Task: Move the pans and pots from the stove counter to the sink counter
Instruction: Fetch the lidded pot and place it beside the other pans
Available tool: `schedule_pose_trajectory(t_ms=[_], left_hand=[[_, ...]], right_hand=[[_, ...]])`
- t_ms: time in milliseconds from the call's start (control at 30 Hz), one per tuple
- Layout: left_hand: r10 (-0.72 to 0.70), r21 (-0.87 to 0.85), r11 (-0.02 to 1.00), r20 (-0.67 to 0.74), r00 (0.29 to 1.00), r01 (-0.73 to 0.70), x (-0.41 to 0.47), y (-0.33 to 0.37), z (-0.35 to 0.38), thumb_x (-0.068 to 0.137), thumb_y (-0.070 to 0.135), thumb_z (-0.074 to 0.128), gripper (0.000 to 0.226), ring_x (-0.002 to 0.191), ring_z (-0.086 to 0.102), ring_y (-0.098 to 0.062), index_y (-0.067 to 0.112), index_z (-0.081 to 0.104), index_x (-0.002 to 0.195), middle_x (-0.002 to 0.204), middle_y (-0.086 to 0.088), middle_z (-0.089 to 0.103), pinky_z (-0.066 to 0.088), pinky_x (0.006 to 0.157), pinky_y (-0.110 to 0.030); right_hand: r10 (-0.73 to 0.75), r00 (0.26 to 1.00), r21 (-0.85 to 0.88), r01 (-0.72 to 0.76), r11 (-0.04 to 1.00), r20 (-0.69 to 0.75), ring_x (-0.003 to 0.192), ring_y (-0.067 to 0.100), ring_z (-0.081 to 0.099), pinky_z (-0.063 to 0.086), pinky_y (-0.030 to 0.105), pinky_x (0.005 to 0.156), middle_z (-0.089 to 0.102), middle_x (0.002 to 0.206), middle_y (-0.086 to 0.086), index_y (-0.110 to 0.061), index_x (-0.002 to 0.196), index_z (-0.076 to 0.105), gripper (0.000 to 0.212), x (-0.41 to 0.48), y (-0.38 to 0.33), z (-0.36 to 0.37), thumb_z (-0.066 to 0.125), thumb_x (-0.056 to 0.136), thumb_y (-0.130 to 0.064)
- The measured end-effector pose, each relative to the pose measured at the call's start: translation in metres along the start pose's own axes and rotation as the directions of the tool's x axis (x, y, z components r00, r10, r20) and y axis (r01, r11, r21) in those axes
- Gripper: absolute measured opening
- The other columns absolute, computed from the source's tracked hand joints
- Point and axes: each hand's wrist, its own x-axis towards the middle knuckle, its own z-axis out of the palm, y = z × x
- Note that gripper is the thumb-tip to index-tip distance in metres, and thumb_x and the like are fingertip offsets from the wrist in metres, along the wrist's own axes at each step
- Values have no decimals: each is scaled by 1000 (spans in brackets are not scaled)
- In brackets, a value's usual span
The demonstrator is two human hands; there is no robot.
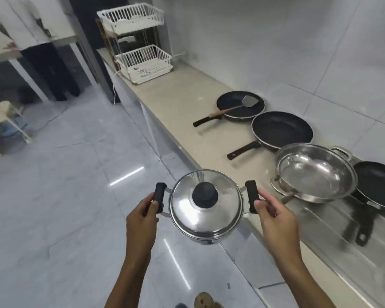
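A steel pot with a domed lid and black knob (206, 207) hangs in the air over the floor, just off the counter's front edge. My left hand (141, 218) grips its left black handle and my right hand (273, 216) grips its right one. On the beige counter (176, 107) lie a black frying pan with a spatula in it (240, 105), a second black frying pan (281, 130), a lidless steel pan with two handles (313, 172) and a third black frying pan (380, 185) at the right edge.
A white two-tier dish rack (140, 45) stands at the counter's far end. A ribbed steel drainboard (333, 225) runs along the near right. Another person (42, 41) stands by a table at the far left. The tiled floor (65, 207) fills the left.
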Motion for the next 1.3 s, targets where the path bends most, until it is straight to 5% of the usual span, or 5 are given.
schedule_pose_trajectory(t_ms=[267, 433, 600, 1133, 1300], left_hand=[[71, 69, 994, 200, 977, -87, 233, 34, 84, 102, 20, 56, 27, 97, 71, -11, 43, 69, 107, 101, 9, 77, 55, 76, -32], [63, 141, 982, 387, 920, -127, 367, 38, 137, 103, 22, 56, 27, 105, 68, -11, 30, 71, 124, 106, 23, 71, 57, 93, -43], [3, 237, 958, 562, 827, -164, 450, 44, 175, 102, 25, 59, 31, 113, 69, -17, 30, 67, 131, 120, 3, 75, 55, 101, -46], [-62, 271, 942, 721, 690, -199, 486, 23, 234, 98, 30, 65, 36, 98, 65, 11, 31, 63, 134, 118, 16, 69, 45, 78, -10], [-31, 262, 938, 715, 698, -226, 488, 22, 243, 99, 29, 63, 38, 103, 64, 5, 27, 62, 137, 116, 17, 69, 50, 89, -20]], right_hand=[[7, 981, -71, -21, 997, -194, 93, -10, 68, 47, 7, 71, 74, 98, -22, -38, 125, 68, 30, 172, 1, 95, 66, 96, -31], [106, 939, -106, -148, 983, -326, 89, -22, 61, 45, 0, 64, 66, 97, -25, -33, 130, 66, 34, 248, 10, 148, 65, 98, -21], [196, 881, -85, -255, 963, -430, 83, -29, 57, 41, -4, 58, 63, 96, -25, -31, 128, 65, 37, 296, 9, 176, 64, 97, -10], [146, 817, -214, -311, 926, -558, 102, 10, 65, 46, 11, 78, 71, 112, -2, -21, 133, 65, 36, 337, 39, 169, 62, 99, -12], [172, 806, -184, -327, 927, -566, 93, -11, 62, 44, -2, 69, 70, 107, -3, -19, 133, 64, 36, 344, 40, 168, 62, 99, -9]])
